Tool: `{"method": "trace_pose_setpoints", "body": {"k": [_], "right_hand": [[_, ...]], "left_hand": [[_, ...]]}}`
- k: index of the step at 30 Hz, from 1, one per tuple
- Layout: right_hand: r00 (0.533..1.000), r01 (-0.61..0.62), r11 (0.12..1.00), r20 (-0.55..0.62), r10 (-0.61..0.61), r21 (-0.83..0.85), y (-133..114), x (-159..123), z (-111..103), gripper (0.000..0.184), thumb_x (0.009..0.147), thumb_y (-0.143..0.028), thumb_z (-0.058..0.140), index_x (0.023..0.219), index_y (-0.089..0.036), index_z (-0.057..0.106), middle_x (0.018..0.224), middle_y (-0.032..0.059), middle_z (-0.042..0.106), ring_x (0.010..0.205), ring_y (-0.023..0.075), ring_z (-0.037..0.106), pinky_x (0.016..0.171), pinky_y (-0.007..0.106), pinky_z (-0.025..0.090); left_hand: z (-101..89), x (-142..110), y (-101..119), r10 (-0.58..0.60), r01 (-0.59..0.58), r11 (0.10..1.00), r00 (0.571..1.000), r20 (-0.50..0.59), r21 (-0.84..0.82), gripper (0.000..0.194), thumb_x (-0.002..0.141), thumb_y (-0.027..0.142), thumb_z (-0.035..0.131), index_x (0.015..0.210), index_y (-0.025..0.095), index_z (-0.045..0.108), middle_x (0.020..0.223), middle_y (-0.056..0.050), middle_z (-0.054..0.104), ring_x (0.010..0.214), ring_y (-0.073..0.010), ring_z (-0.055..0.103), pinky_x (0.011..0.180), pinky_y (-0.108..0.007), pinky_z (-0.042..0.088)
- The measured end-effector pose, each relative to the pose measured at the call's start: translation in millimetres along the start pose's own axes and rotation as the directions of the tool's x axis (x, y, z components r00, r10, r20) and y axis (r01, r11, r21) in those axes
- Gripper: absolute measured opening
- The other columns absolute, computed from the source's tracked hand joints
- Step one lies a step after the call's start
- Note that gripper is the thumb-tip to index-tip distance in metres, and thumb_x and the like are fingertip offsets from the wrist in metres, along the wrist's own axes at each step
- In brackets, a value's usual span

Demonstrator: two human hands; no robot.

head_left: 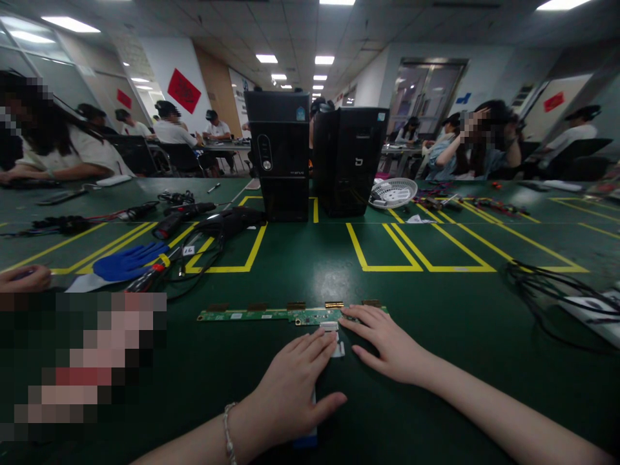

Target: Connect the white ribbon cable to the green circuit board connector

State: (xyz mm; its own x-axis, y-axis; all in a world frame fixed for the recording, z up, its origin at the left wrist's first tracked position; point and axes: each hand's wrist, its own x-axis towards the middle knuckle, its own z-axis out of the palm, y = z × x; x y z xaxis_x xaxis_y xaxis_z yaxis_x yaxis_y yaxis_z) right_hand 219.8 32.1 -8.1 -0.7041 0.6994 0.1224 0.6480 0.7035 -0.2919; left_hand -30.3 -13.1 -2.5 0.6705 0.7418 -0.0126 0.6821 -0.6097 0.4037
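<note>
A long, narrow green circuit board (261, 316) lies crosswise on the table, with several brownish-gold tabs along its far edge. A white flat ribbon cable (340, 349) runs from the board's near edge toward me. My left hand (295, 384) lies flat over this cable, fingers stretched forward and thumb apart, covering most of it. Below that palm a blue end piece (306, 442) shows. My right hand (385, 342) rests with its fingers spread on the board's right part, hiding some of it. Neither hand is wrapped around anything.
Two black computer towers (277, 155) stand at the back. On the left lie a blue glove (128, 261), a black corded tool (227, 219) and another person's hand (26, 279). A white basket (393, 192) sits behind; black cables (537, 294) lie at right.
</note>
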Motion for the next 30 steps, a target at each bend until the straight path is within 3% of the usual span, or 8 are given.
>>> {"method": "trace_pose_setpoints", "body": {"k": [11,22,30], "right_hand": [[1.0,0.008,1.0,-0.003,-0.008,-0.012,2,1,3,0.047,0.094,-0.034,0.047,0.14,-0.027,0.039,0.143,0.0045,0.033,0.131,0.0252,0.027,0.109,0.048,0.028],[1.0,-0.005,1.0,0.008,0.005,-0.006,-1,1,0,0.046,0.095,-0.034,0.046,0.139,-0.026,0.04,0.143,0.0049,0.034,0.132,0.0262,0.027,0.109,0.051,0.027],[1.0,-0.008,1.0,0.01,0.008,-0.002,1,0,0,0.047,0.095,-0.035,0.047,0.14,-0.027,0.038,0.144,0.0045,0.033,0.132,0.0265,0.027,0.108,0.051,0.028]], "left_hand": [[4.6,3,11,-0.04,0.04,0.998,0.999,0.005,0.042,0.08,0.086,0.064,0.043,0.146,0.014,0.028,0.152,-0.011,0.029,0.139,-0.0281,0.025,0.113,-0.044,0.024],[-5.6,4,1,-0.025,0.025,1.0,1.0,0.018,0.006,0.071,0.089,0.065,0.035,0.146,0.023,0.03,0.151,-0.005,0.033,0.137,-0.0253,0.031,0.111,-0.044,0.027],[-11.1,3,-3,0.016,-0.015,1.0,1.0,0.015,-0.013,0.063,0.091,0.059,0.039,0.144,0.027,0.033,0.149,-0.004,0.036,0.136,-0.0239,0.033,0.11,-0.043,0.028]]}}
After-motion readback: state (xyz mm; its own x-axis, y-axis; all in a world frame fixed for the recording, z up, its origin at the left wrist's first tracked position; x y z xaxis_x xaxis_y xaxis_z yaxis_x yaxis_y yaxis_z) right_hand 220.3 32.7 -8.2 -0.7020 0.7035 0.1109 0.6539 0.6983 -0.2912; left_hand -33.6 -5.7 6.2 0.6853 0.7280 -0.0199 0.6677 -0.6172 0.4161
